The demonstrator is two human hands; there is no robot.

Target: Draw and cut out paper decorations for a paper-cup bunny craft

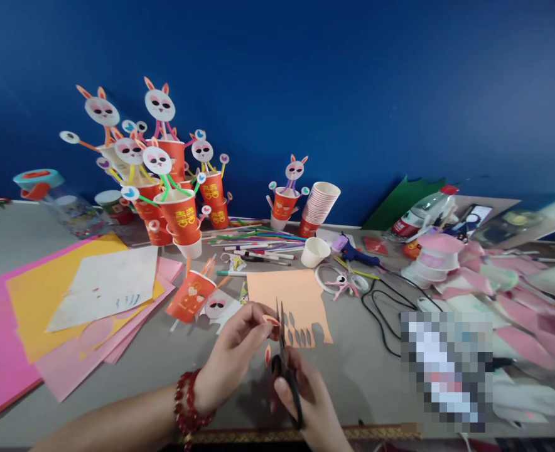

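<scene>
My left hand [244,333], with a red bead bracelet at the wrist, pinches a small orange paper ear [271,320] with a red middle. In my right hand [308,389] is a pair of black-handled scissors [295,398]. Their blades point away from me, slightly apart, right beside the paper ear. A second paper ear [268,356] shows just below my left fingers. Beyond the blades lies a peach paper sheet [282,285] with several leaf-shaped holes cut in it. A red paper cup [191,296] lies tilted past my left hand, beside a white paper rabbit face [216,306].
Several red cups with rabbit figures [176,213] stand at the back left. Coloured paper sheets [27,295] lie at left. Pens [268,254], stacked cups [322,201] and a blue glue gun [360,254] with black cable lie behind. Pink and white paper pieces [508,295] crowd the right.
</scene>
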